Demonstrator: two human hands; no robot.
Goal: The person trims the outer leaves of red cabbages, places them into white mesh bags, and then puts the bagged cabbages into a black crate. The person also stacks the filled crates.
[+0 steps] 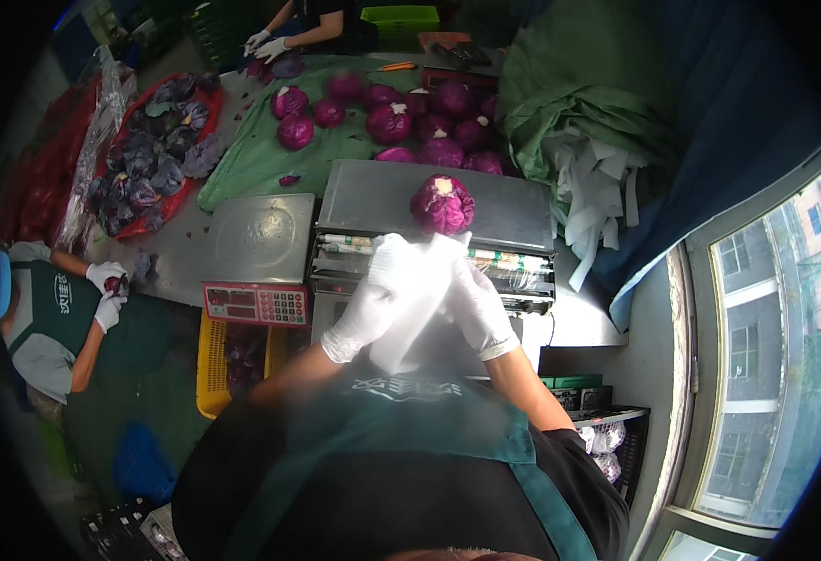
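Note:
White gloves cover both of my hands. Between them is a white foam sheet (410, 315), partly bunched near the top. My left hand (372, 305) grips its left side, and my right hand (477, 301) pinches its upper right part. Just beyond my hands a trimmed red cabbage (443, 203) rests on the metal top of a wrapping machine (368, 189), its pale cut stem facing up. Rolls of printed film (508, 261) lie in the machine's front, partly hidden by my hands.
Several red cabbages (389, 124) lie on green cloth (242, 165) behind. A digital scale (259, 238) stands left, above a yellow crate (214, 365). White foam strips (592, 196) hang at right beside the window. A co-worker (60, 301) at left holds a cabbage; another person's gloved hands (270, 48) work at the back.

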